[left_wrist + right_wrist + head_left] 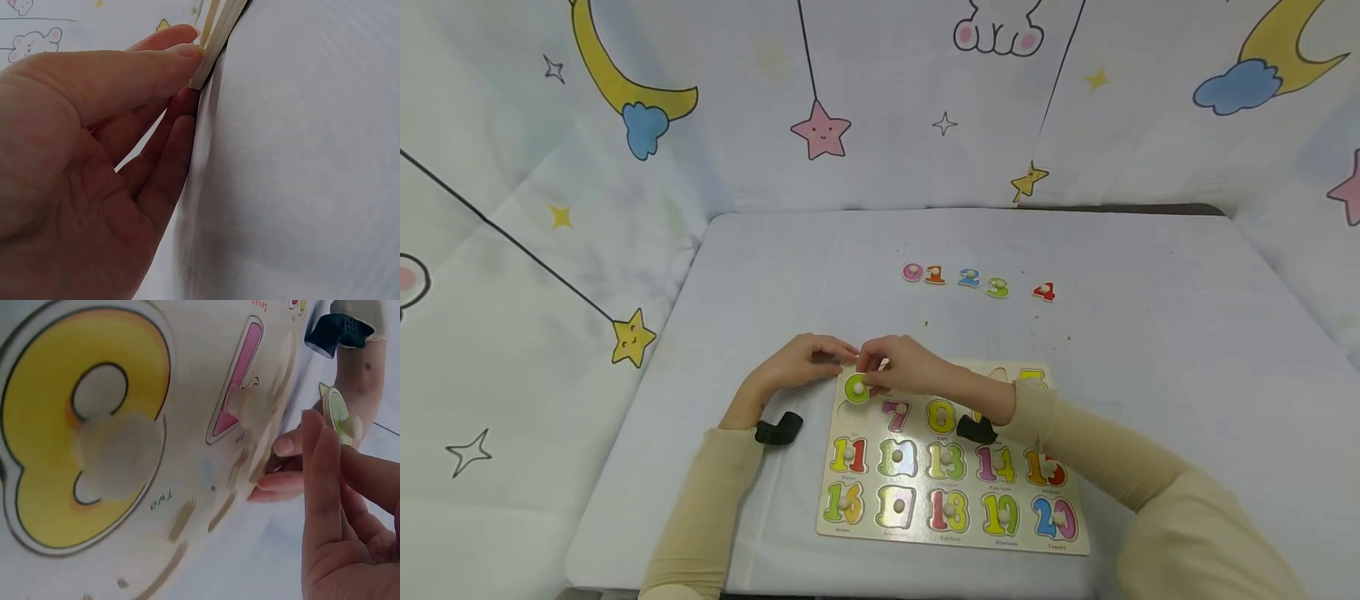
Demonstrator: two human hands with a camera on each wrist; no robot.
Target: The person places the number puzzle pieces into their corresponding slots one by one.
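Observation:
My right hand pinches a small green number piece between thumb and fingertips. The piece has a pale round knob and overlaps the upper left corner of the wooden number puzzle board in the head view; fingers cover part of its outline. My left hand touches that same corner, thumb and fingers fairly straight along the board's edge. Number pieces with knobs sit in the board, among them the pink 7 and yellow 8. The right forearm hides part of the upper rows.
Beyond the board, loose pieces lie in a row on the white table: a pink 0, red-orange 1, blue 2, green 3 and red 4. A patterned cloth backdrop stands behind the table.

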